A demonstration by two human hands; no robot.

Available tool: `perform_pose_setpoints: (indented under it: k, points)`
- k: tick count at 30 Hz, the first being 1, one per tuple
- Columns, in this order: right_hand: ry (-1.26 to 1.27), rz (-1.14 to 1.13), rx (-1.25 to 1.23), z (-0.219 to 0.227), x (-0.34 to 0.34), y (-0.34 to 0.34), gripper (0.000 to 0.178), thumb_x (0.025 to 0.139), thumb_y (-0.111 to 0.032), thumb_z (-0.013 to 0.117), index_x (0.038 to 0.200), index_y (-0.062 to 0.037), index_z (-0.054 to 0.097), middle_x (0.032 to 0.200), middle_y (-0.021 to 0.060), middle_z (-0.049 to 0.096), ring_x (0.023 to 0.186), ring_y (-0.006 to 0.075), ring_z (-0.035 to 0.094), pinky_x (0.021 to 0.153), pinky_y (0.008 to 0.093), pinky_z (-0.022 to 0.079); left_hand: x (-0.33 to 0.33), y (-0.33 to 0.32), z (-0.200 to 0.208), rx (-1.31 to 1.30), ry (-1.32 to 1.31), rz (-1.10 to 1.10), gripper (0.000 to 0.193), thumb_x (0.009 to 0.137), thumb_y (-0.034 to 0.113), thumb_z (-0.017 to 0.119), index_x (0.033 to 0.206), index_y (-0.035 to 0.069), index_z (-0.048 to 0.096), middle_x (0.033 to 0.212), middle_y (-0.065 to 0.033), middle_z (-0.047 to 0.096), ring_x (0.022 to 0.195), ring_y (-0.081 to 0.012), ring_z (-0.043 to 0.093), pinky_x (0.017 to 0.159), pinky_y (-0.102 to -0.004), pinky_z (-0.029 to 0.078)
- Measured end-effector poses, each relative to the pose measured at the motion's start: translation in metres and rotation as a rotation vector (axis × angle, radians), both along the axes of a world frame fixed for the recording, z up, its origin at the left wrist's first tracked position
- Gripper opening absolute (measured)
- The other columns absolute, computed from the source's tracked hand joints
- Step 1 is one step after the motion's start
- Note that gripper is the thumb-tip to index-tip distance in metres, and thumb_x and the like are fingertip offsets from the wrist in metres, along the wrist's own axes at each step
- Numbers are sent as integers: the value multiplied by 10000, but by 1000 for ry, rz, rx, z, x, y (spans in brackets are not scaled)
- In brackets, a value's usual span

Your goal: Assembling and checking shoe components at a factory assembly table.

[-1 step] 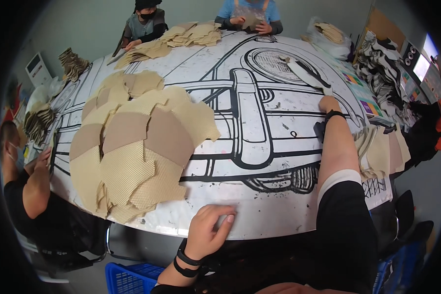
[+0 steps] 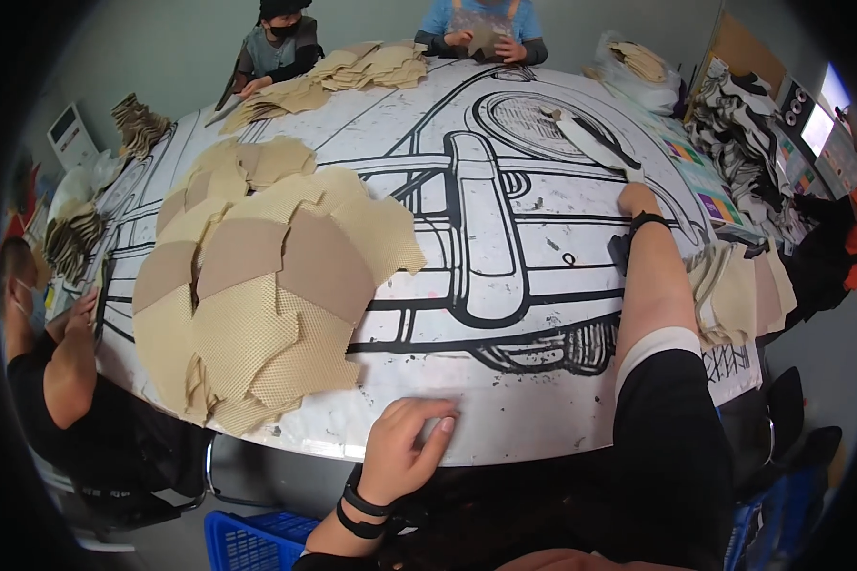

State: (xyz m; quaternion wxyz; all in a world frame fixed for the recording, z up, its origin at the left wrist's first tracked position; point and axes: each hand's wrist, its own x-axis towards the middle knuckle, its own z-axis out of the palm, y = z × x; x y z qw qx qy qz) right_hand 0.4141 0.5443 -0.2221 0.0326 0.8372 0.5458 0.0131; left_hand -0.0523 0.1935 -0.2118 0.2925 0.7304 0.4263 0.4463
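My left hand (image 2: 411, 443) rests at the near edge of the table, fingers loosely curled in and nothing seen in them. My right arm reaches far across to the right; my right hand (image 2: 639, 199) is closed at the near end of a long, narrow white-and-dark strip (image 2: 595, 143) with a tan tip. What this strip is made for cannot be made out. Left of my hands, tan mesh fabric pieces (image 2: 248, 333) with smooth brown panels lie overlapped in a broad heap.
The white table (image 2: 505, 409) bears a black line drawing of a car. More cut pieces (image 2: 371, 67) lie at the far side, where two people handle material. Another person (image 2: 71, 371) works at the left. Fabric stacks (image 2: 743, 285) lie right; a blue crate (image 2: 257, 541) stands below.
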Motion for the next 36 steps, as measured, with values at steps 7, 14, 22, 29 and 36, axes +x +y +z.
perform_pose_setpoints:
  k: [7, 14, 22, 29, 36]
  points:
    - [-53, -33, 157, 11, -14, -21, 332, 862, -114, 418, 1134, 25, 550, 1080, 183, 625, 1063, 325, 573, 910, 400, 441, 0, 1, -3, 15, 9, -9, 94, 805, 60, 612, 898, 48, 614, 854, -93, 658, 753, -269, 604, 700, -328, 458]
    - [77, -235, -23, 14, -20, 2, 428, 871, -119, 425, 1290, -53, 471, 1426, 88, 321, 1278, 333, 359, 1001, 466, 364, 0, 3, 2, 16, 37, -32, 108, 794, 44, 619, 902, 49, 625, 832, -84, 654, 719, -261, 593, 683, -320, 457]
    - [63, -287, 68, 28, -43, -16, 352, 889, -172, 424, 1182, -74, 593, 1291, 112, 512, 1219, 291, 425, 947, 444, 389, 0, 5, 5, -33, 32, -27, 81, 795, 40, 621, 874, 46, 638, 811, -84, 655, 702, -256, 593, 663, -323, 460]
    - [-207, 15, 321, 11, -39, 3, 254, 852, -124, 472, 977, -65, 685, 977, 127, 675, 928, 316, 649, 737, 429, 530, 2, 5, 1, -33, -5, 6, 67, 818, 65, 602, 872, 46, 637, 795, -84, 650, 685, -261, 587, 641, -321, 452]
    - [-232, 194, 585, 30, -150, -40, 133, 811, -98, 524, 896, -29, 599, 840, 131, 677, 775, 301, 671, 647, 403, 542, 4, -2, -14, -64, -133, 39, 111, 868, 101, 562, 906, 20, 628, 761, -85, 632, 697, -212, 597, 649, -287, 461]
